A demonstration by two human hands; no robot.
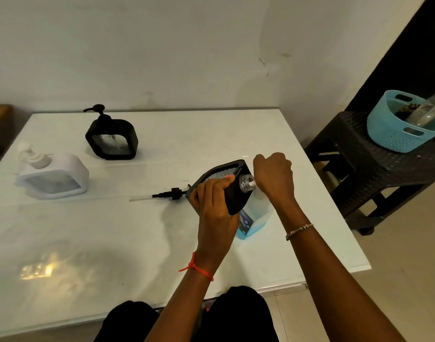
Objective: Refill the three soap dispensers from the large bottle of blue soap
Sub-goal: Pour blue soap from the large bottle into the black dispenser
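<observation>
Item: open dispenser (237,197), black, centre-right of frame. The left hand (212,203) grips it, tilted so its bare neck meets the white spout of the large bottle (257,213) just below.
Right hand (273,176): curled over the bottle's top, apparently to pump.
Removed pump (172,193): lies on the table (137,243), left of the dispenser.
Awaiting, by the look: black dispenser (111,139), upper left; white dispenser (53,176), far left; both capped.

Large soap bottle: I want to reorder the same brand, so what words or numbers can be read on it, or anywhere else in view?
None readable. The large bottle of blue soap has a dark label, but its print is too blurred to read. No other writing shows.
</observation>
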